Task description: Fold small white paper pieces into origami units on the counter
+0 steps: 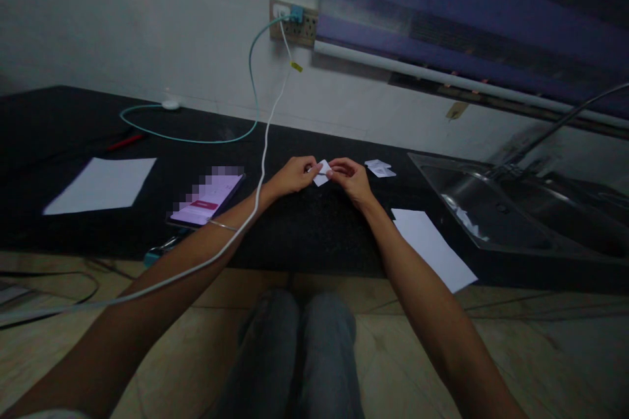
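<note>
Over the black counter [314, 236], a small folded piece of white paper [322, 174] is pinched between both hands. My left hand [295, 174] grips its left side with thumb and fingers. From the right, my right hand [351, 178] holds the opposite side, thumb in front and fingers curled behind. The paper looks roughly diamond-shaped, with a dark gap or crease across its middle. Just right of my right hand lies a folded white paper piece [380, 168]. A larger white sheet [432, 245] lies beside my right forearm, partly hidden by it.
Another white sheet [103, 184] lies at the left, near a lit phone or tablet [209, 200]. A white cable [266, 144] crosses over my left forearm from the wall socket [295, 23]. A teal cable [196, 140] loops behind. A metal sink [491, 203] is at the right.
</note>
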Tool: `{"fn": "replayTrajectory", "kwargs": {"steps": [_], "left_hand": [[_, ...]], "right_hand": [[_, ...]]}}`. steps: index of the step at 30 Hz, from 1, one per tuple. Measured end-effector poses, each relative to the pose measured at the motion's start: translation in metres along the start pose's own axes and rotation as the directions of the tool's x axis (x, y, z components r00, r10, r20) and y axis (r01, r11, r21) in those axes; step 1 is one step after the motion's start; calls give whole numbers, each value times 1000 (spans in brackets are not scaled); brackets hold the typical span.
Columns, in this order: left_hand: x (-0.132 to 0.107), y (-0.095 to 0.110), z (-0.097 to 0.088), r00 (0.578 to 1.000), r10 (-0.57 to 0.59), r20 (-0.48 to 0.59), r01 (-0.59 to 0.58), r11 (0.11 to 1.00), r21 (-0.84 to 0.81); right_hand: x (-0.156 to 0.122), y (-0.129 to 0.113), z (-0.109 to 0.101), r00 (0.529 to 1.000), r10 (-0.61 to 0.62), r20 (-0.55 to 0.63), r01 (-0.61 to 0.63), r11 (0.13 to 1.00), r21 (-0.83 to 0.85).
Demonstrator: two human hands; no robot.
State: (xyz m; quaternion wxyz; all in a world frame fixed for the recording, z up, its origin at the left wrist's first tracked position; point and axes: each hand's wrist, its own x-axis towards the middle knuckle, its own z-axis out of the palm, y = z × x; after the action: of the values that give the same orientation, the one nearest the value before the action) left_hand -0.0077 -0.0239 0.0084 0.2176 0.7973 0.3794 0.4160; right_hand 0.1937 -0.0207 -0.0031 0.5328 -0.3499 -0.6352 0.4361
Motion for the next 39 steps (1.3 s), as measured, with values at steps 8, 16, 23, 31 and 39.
{"fn": "replayTrajectory", "kwargs": {"steps": [8,16,23,31,39], "left_hand": [[3,1,-2,968,-157,197,217,915,-340],[2,1,-12,929,-151,338,290,864,-412],[3,1,-10,956,-87,280,190,911,-367],[0,5,-8,954,-31,298,151,909,-389],[-2,12,-4,948,11,317,77,962,-261]], "right_hand": [[1,3,0,999,5,54,-5,1000,11],[2,5,-3,993,-68,93,73,996,-54],[-5,-6,1,986,-48,162,73,986,-152],[-2,-4,1,984,-137,115,152,980,-130],[-1,-8,0,987,-158,36,161,970,-182]]}}
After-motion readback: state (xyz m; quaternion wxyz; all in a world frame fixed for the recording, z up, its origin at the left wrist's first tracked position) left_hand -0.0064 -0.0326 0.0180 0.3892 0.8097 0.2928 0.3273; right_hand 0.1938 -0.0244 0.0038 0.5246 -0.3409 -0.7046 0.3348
